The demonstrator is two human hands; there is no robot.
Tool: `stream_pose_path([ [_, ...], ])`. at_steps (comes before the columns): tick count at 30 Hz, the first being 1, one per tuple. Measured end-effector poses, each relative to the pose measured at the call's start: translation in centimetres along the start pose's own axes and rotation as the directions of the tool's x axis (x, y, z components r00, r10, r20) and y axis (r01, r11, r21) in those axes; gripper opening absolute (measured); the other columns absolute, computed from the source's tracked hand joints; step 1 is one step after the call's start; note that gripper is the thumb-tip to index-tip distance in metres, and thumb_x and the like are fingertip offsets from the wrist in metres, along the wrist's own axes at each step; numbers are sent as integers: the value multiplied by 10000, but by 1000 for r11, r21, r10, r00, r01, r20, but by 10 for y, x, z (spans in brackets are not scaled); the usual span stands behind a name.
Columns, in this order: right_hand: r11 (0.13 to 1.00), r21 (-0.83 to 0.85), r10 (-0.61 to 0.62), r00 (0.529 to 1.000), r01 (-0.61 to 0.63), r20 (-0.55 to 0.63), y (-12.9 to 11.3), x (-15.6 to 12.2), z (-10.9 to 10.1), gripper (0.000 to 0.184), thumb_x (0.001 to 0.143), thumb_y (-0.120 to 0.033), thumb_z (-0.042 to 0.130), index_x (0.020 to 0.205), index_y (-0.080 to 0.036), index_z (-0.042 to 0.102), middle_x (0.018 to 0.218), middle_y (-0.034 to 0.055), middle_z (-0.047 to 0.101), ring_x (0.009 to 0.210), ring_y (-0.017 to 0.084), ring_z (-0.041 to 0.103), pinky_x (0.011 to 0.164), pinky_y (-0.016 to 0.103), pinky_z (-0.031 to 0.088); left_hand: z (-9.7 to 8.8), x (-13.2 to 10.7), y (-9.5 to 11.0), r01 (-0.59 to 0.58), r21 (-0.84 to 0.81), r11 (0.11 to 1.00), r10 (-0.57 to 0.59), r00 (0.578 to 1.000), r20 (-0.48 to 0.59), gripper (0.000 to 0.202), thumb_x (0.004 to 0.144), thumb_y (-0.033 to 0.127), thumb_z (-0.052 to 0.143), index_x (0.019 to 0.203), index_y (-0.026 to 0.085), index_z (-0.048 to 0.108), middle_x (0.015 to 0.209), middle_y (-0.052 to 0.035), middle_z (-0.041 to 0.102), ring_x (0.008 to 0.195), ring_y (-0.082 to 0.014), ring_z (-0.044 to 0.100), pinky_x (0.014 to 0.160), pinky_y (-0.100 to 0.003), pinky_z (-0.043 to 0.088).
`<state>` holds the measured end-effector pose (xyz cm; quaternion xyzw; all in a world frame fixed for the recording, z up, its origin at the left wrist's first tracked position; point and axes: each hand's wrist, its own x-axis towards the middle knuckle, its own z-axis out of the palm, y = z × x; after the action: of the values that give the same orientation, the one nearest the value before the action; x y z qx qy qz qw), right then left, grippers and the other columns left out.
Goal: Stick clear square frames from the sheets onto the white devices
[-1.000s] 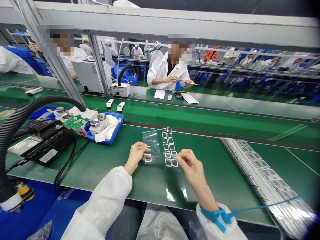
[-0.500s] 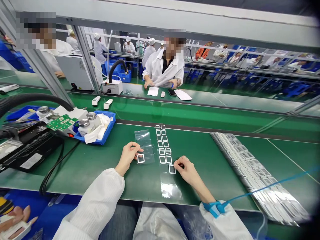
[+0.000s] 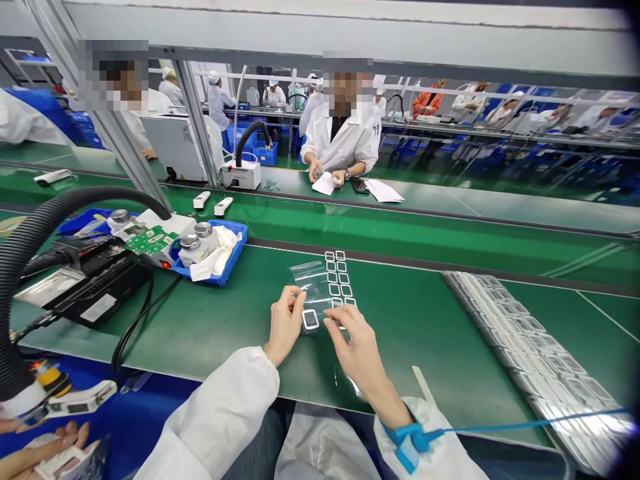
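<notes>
Head view: green workbench [image 3: 175, 313] seen from above.
Left hand [image 3: 285, 325]: fingers loosely open, resting on clear film [image 3: 309, 283] beside a white frame [image 3: 310, 320].
Right hand [image 3: 357, 353]: fingers narrowly curled; cannot tell if pinching anything.

The left hand [image 3: 286, 325] and right hand [image 3: 357, 353] curl inward, close together.
</notes>
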<state>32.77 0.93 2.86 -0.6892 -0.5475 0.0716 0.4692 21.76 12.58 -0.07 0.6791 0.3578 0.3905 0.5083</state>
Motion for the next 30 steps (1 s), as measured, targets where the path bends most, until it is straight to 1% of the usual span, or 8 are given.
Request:
stream_pose_path([
  [2,1000,-24,9,1000,-8,21,-5,7,10,177,946,-271,480,986,-194,634,956,85,624,898,210,581,790,330,448,2,-4,6,-54,46,998,54,998,-18,189,953,390,460,913,212,507,554,58,476,492,-106,448,524,-212,335],
  [5,999,4,46,997,-46,58,-2,10,20,184,943,-249,462,969,-182,631,920,78,629,821,194,580,752,326,454,4,-5,9,-38,39,999,40,997,-63,157,966,358,423,916,217,472,636,34,569,544,-122,529,590,-220,392],
  [8,997,40,64,997,-66,37,1,8,25,184,940,-247,464,971,-176,632,883,71,633,775,183,578,721,313,455,6,-3,8,-20,51,998,27,991,-128,159,971,342,398,874,221,434,652,25,570,558,-133,540,597,-231,396],
  [15,990,118,75,997,-74,0,1,8,31,191,938,-284,480,936,-163,628,856,68,615,702,155,571,649,279,459,12,2,6,37,-1,999,-37,981,-190,134,979,345,372,910,232,385,617,39,540,539,-139,552,576,-229,408],
  [19,977,115,181,984,-180,2,7,11,31,239,920,-339,498,987,-152,630,838,72,632,628,153,559,588,279,448,11,1,3,-42,12,999,43,989,-140,144,986,351,357,920,229,397,602,47,487,509,-133,524,551,-229,390],
  [23,973,126,191,981,-194,38,9,14,27,257,911,-377,506,876,-162,643,792,59,628,600,144,515,557,268,412,8,-3,0,-126,33,991,128,990,-51,130,978,331,376,937,222,433,606,40,479,516,-133,500,563,-238,376],
  [28,965,166,190,977,-204,98,0,17,21,268,883,-372,524,736,-163,603,708,32,570,576,123,456,533,250,370,8,-6,0,-156,33,987,156,988,18,136,962,329,416,919,212,469,644,26,526,542,-121,520,576,-231,384],
  [30,939,230,234,965,-256,118,-2,15,12,273,862,-393,550,720,-162,584,678,21,551,565,116,452,520,239,367,6,-3,0,-100,-40,994,101,994,32,164,960,364,428,919,209,462,618,32,541,525,-117,529,559,-223,402],
])
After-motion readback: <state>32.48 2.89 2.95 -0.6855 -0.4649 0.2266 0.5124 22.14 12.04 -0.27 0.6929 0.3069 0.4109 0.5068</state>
